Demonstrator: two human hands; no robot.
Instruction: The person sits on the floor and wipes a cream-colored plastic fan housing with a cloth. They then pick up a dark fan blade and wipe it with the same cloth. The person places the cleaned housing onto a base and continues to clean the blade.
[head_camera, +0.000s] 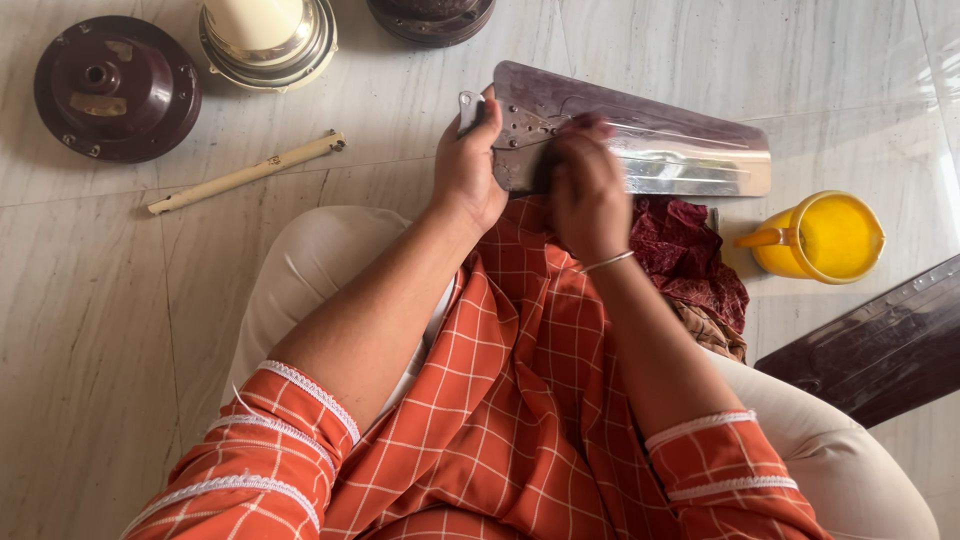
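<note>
A brown metal fan blade (660, 140) lies across my lap and the floor, its far part shiny. My left hand (467, 165) grips the blade's bracket end, thumb over the edge. My right hand (585, 190) presses down on the blade just right of the bracket, fingers curled; whatever is under them is hidden. A dark red cloth (690, 255) lies bunched on my right knee, below the blade.
A yellow jug (825, 237) stands on the marble floor at the right. A second dark blade (880, 345) lies at the lower right. A brown round motor cover (115, 85), a cream and chrome motor part (268, 38) and a cream rod (245, 173) lie at the upper left.
</note>
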